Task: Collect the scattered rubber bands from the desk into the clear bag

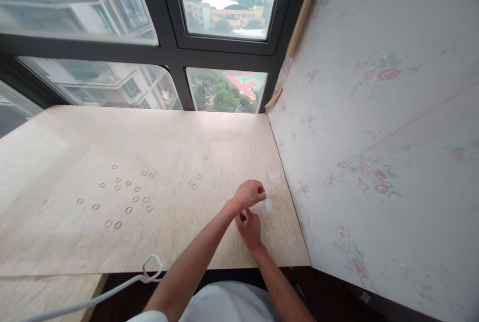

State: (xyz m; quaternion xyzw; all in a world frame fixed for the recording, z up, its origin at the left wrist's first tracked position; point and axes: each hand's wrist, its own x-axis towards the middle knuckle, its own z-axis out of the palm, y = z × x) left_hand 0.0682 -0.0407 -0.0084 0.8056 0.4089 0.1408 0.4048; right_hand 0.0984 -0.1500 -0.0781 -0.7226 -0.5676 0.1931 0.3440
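Note:
My left hand (250, 193) reaches across to the right, above my right hand, its fingers curled together beside a clear plastic packet (268, 205) with a white label. Whatever its fingers pinch is too small to make out. Below it, my right hand (250, 227) is closed near the wooden surface (224, 147), its fingertips partly hidden by the left wrist. A second clear packet (274, 176) lies a little farther back. Several thin rings lie scattered to the left, among them a red ring (118, 225), a dark ring (96, 207) and a pale ring (199, 176).
A floral-papered wall (337, 162) borders the surface on the right. Dark window frames (224, 47) stand along the back edge. At the front left, a white cable (101, 298) with a loop crosses the surface's edge.

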